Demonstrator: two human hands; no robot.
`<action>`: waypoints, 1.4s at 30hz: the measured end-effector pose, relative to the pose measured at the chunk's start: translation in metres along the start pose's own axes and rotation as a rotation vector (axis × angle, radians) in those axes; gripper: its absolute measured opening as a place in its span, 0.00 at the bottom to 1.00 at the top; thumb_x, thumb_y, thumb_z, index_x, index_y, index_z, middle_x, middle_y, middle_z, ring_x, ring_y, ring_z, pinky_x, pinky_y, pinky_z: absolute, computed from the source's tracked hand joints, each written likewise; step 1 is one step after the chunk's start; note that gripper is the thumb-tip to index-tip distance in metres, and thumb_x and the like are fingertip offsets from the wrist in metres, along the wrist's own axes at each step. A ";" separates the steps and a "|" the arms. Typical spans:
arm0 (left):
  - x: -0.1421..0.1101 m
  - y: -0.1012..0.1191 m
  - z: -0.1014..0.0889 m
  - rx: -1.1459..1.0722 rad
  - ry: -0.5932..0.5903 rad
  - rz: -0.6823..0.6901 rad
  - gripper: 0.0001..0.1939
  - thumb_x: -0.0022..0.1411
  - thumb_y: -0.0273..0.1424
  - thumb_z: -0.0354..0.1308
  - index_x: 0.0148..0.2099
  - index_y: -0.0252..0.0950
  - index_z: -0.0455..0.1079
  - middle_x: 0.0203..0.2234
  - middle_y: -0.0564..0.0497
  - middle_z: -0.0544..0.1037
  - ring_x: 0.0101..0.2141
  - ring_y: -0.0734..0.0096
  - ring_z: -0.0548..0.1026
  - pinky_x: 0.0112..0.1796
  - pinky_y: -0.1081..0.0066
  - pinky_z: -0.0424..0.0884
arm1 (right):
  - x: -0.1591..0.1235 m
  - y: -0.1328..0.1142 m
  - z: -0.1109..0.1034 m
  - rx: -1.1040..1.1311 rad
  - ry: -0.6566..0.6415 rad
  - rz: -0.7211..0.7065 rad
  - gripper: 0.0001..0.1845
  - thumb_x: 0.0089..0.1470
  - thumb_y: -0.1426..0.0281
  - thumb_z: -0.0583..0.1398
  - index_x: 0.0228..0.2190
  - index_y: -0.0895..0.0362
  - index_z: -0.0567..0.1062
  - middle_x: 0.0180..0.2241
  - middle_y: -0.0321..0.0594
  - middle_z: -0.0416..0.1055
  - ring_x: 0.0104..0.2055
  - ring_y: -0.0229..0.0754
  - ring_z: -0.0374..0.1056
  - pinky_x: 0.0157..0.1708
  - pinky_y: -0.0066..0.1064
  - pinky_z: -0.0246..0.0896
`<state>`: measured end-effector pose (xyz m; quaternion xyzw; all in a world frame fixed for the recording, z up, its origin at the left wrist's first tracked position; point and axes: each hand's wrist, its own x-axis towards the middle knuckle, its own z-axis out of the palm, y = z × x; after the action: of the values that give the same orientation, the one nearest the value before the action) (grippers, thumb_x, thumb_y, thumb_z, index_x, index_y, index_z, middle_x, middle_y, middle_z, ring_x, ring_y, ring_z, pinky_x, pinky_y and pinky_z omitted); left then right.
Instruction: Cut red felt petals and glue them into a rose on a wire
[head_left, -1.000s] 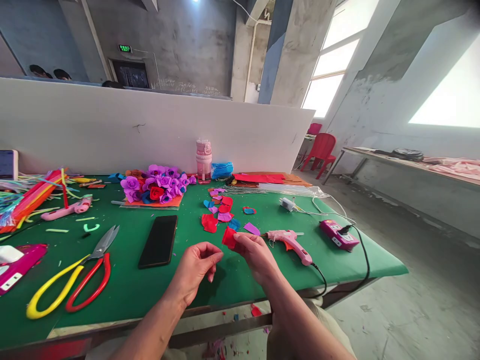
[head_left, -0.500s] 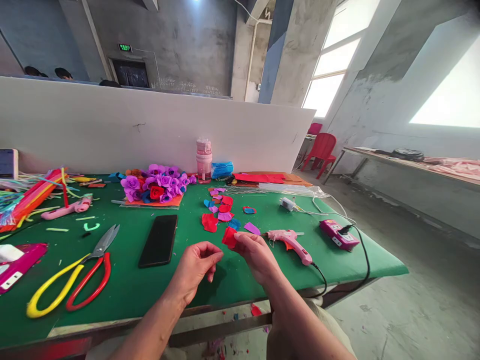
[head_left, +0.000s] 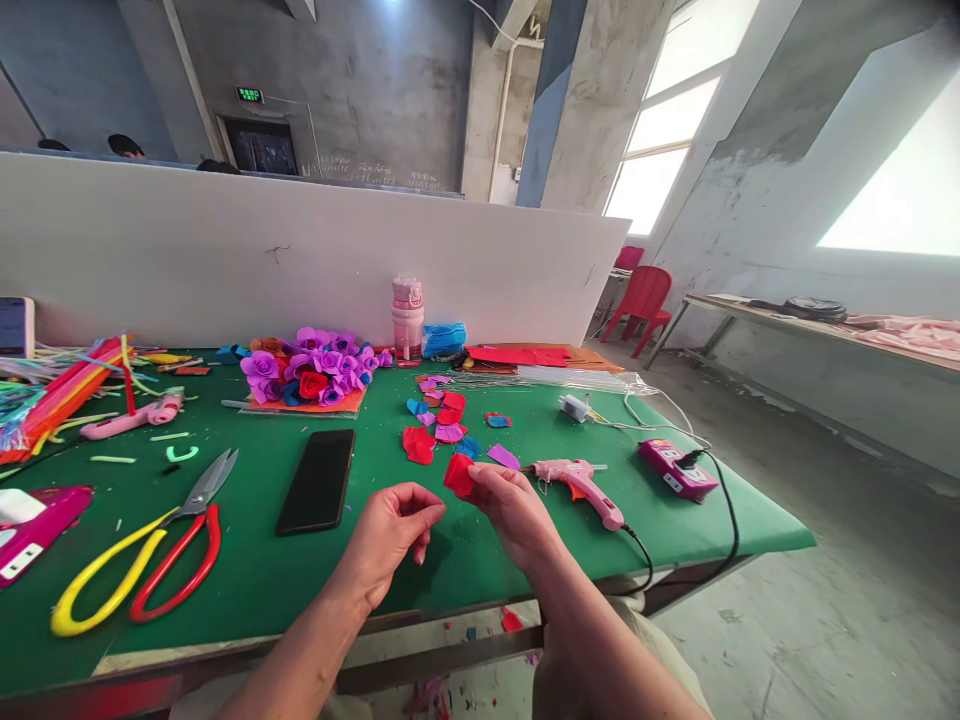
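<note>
Between the thumb and fingers of my right hand [head_left: 514, 505] is a red paper petal [head_left: 458, 475], curled and held just above the green tabletop. My left hand [head_left: 401, 525] is close by on the left, its thumb and fingers pinched together; anything between them is too small or hidden to make out. Beyond my hands lie loose paper petals [head_left: 418, 445] in red, purple and blue. A purple petal [head_left: 504, 457] rests beside my right hand, near the nozzle of a pink glue gun [head_left: 577, 480].
To the left are a black phone [head_left: 315, 482] and scissors [head_left: 176, 530] with yellow and red handles. Paper flowers [head_left: 322, 365] lie behind, near a pink bottle [head_left: 407, 325]. A power strip [head_left: 677, 470] with cords sits at right. A white partition [head_left: 315, 250] stands along the back.
</note>
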<state>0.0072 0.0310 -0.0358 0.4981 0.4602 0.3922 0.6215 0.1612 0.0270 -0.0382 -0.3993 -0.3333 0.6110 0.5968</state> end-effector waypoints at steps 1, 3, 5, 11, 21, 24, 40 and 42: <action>0.000 0.000 0.000 0.003 -0.002 0.003 0.12 0.45 0.36 0.64 0.26 0.33 0.68 0.12 0.59 0.64 0.13 0.81 0.59 0.14 0.79 0.57 | 0.000 0.000 0.000 0.000 0.003 0.002 0.10 0.39 0.64 0.66 0.18 0.58 0.76 0.22 0.35 0.71 0.27 0.35 0.63 0.35 0.29 0.57; 0.000 -0.001 -0.001 0.006 -0.003 0.005 0.12 0.45 0.37 0.64 0.26 0.33 0.68 0.12 0.59 0.64 0.13 0.81 0.59 0.14 0.79 0.57 | -0.001 -0.001 0.001 0.000 0.006 0.007 0.11 0.39 0.63 0.66 0.18 0.59 0.76 0.22 0.35 0.71 0.27 0.36 0.63 0.35 0.29 0.58; 0.000 -0.002 -0.001 0.006 -0.002 0.005 0.12 0.45 0.37 0.64 0.26 0.33 0.68 0.12 0.59 0.65 0.13 0.81 0.59 0.14 0.78 0.57 | -0.001 -0.002 0.002 -0.002 0.003 0.006 0.11 0.39 0.63 0.66 0.18 0.59 0.76 0.22 0.36 0.70 0.27 0.36 0.62 0.35 0.29 0.58; 0.000 -0.001 0.000 -0.008 -0.002 0.000 0.12 0.45 0.36 0.64 0.26 0.33 0.68 0.12 0.59 0.65 0.13 0.81 0.60 0.14 0.78 0.58 | -0.002 -0.003 0.002 -0.011 -0.015 -0.004 0.12 0.39 0.62 0.66 0.18 0.58 0.76 0.21 0.35 0.69 0.27 0.35 0.61 0.34 0.29 0.56; 0.000 -0.002 0.000 -0.129 -0.037 -0.008 0.12 0.44 0.36 0.66 0.25 0.32 0.70 0.17 0.57 0.66 0.17 0.80 0.60 0.14 0.78 0.61 | -0.002 0.000 0.004 -0.009 -0.042 -0.006 0.15 0.44 0.59 0.63 0.22 0.59 0.76 0.24 0.38 0.71 0.29 0.38 0.63 0.37 0.32 0.58; 0.000 -0.002 0.001 -0.150 -0.046 -0.023 0.13 0.43 0.36 0.66 0.25 0.32 0.70 0.17 0.56 0.67 0.17 0.81 0.60 0.14 0.78 0.61 | -0.002 0.001 0.003 -0.016 -0.067 -0.012 0.15 0.46 0.58 0.62 0.23 0.59 0.76 0.24 0.38 0.71 0.29 0.38 0.63 0.36 0.32 0.57; 0.000 -0.002 0.001 -0.169 -0.061 -0.031 0.14 0.43 0.37 0.67 0.25 0.32 0.69 0.17 0.57 0.66 0.16 0.82 0.60 0.14 0.79 0.60 | -0.007 -0.001 0.008 -0.050 -0.114 0.001 0.11 0.40 0.66 0.66 0.29 0.57 0.78 0.29 0.38 0.73 0.32 0.38 0.66 0.40 0.30 0.59; -0.001 -0.001 0.002 -0.176 -0.065 -0.034 0.14 0.43 0.37 0.67 0.25 0.32 0.69 0.16 0.57 0.66 0.16 0.82 0.60 0.14 0.79 0.60 | -0.007 0.000 0.009 -0.039 -0.135 -0.016 0.12 0.40 0.68 0.67 0.31 0.57 0.77 0.30 0.38 0.73 0.33 0.38 0.66 0.39 0.30 0.59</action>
<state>0.0089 0.0295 -0.0361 0.4464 0.4119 0.4039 0.6841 0.1532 0.0202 -0.0331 -0.3659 -0.3879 0.6251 0.5700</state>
